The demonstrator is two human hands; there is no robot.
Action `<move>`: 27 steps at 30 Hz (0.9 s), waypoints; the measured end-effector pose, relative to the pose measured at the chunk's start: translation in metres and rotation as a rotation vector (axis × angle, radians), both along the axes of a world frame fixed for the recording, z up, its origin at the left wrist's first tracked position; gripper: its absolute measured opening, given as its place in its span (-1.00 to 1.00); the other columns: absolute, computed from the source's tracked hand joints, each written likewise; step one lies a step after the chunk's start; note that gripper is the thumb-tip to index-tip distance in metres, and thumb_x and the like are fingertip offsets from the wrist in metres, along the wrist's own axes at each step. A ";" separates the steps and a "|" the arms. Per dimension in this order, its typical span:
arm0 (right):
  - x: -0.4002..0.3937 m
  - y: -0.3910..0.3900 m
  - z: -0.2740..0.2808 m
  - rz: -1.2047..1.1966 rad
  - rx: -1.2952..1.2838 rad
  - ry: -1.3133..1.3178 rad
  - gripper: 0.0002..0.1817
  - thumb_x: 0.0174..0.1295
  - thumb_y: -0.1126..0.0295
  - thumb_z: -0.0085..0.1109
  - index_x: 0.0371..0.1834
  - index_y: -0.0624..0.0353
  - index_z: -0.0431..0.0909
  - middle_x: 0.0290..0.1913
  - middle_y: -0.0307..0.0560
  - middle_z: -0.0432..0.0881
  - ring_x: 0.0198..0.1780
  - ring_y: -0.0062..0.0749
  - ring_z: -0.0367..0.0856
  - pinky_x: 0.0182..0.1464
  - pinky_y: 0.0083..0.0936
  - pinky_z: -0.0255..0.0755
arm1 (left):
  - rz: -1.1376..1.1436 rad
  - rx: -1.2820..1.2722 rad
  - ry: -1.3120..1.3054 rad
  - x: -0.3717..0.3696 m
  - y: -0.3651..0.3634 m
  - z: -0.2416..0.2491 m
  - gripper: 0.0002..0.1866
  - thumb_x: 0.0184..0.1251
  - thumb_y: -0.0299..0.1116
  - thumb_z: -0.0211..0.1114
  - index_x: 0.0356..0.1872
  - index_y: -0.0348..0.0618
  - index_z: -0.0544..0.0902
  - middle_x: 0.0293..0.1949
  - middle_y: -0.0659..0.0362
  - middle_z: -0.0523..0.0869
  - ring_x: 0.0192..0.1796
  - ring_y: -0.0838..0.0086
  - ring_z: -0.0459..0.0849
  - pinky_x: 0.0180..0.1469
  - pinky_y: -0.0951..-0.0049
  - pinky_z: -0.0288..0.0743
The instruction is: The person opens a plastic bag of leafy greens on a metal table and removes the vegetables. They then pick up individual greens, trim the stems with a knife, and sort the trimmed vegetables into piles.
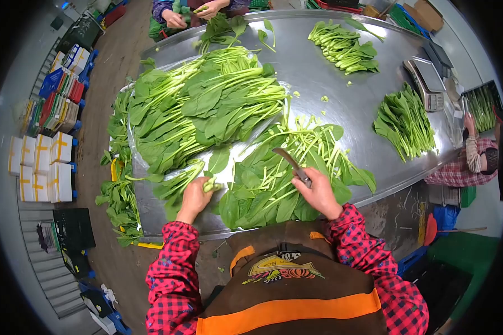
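Observation:
Leafy greens with thick pale stems are gathered in my left hand (194,199), its fingers closed around them; the cut stem ends (209,183) show by the thumb. My right hand (319,192) grips a small knife (286,158) by its handle, the curved blade tilted up and to the left. Beneath the knife lies a loose heap of leaves and stems (282,195) near the table's front edge. A large pile of whole greens (207,106) rests beyond my left hand. All of this is on a shiny metal table (293,67).
Neat stacks of greens lie at the far right (345,49) and right (405,124), beside a scale (427,84). One co-worker's hands (175,20) are at the far edge; another person (469,164) is at right. White boxes (61,148) stand along the left wall.

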State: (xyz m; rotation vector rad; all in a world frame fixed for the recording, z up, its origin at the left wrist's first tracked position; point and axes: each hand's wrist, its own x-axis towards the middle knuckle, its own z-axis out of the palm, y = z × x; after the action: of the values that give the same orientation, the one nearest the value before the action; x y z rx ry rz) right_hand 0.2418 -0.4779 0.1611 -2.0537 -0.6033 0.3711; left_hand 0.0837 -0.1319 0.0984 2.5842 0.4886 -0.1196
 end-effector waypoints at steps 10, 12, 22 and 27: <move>-0.020 0.034 0.035 0.127 -0.035 -0.279 -0.81 0.35 0.32 0.16 -0.10 0.19 0.60 -0.25 -0.04 0.58 -0.18 -0.08 0.59 -0.17 -0.24 0.48 | 0.395 -0.890 -0.153 0.052 -0.095 0.097 -0.73 0.18 -0.40 0.53 -0.15 -0.35 0.74 -0.32 0.22 0.78 -0.35 0.67 0.67 -0.22 0.61 0.57; -0.021 0.037 0.034 0.116 -0.045 -0.387 -0.83 0.31 0.37 0.19 -0.10 0.15 0.62 -0.24 -0.08 0.58 -0.16 -0.15 0.58 -0.14 -0.30 0.48 | 0.411 -0.886 -0.180 0.056 -0.107 0.100 -0.72 0.16 -0.39 0.55 -0.17 -0.36 0.74 -0.32 0.22 0.78 -0.35 0.67 0.67 -0.23 0.61 0.58; -0.017 0.036 0.030 0.088 0.016 -0.521 -0.76 0.18 0.47 0.27 -0.07 0.09 0.62 -0.20 -0.15 0.58 -0.18 -0.16 0.51 -0.11 -0.32 0.44 | 0.436 -1.133 -0.139 0.059 -0.118 0.111 -0.83 0.18 -0.43 0.50 -0.27 -0.24 0.70 -0.46 0.31 0.67 -0.54 0.67 0.52 -0.47 0.63 0.37; -0.009 0.010 -0.048 -0.015 -0.004 -0.329 -0.82 0.30 0.41 0.21 -0.07 0.12 0.65 -0.22 -0.07 0.61 -0.16 -0.09 0.51 -0.06 -0.27 0.41 | 0.492 -1.245 -0.142 0.047 -0.112 0.115 -0.74 0.14 -0.44 0.55 -0.19 -0.29 0.70 -0.40 0.29 0.71 -0.49 0.68 0.57 -0.44 0.63 0.41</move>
State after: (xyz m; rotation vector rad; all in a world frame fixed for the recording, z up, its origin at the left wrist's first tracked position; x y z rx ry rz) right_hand 0.2325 -0.4682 0.1131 -2.1381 -0.7823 0.0230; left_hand 0.1305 -0.2443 0.2130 1.2152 0.6836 -0.0392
